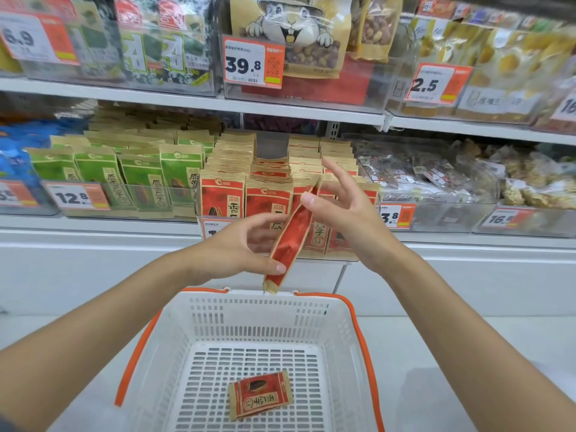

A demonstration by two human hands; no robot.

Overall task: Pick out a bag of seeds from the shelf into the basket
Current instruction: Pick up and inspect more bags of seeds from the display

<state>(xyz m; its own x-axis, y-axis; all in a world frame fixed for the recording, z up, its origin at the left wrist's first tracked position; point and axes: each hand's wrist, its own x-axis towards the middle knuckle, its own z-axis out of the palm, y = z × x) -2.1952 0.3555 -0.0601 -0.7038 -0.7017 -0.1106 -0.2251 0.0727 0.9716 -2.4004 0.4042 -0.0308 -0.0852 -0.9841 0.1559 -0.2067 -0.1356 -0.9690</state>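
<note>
A red and tan bag of seeds (291,235) hangs edge-on in front of the shelf, above the far rim of a white basket (338,347) with orange handles. My left hand (246,244) grips its lower part, thumb on the front. My right hand (343,210) touches its upper end with the thumb, the other fingers spread and straight. A second red seed bag (260,395) lies flat on the basket floor. More red bags (223,198) stand in rows on the shelf behind.
Green seed bags (140,179) stand to the left of the red ones, clear bins of snacks (436,179) to the right. An upper shelf (187,101) carries seaweed and nut packs. Orange price tags (253,62) line the shelf edges.
</note>
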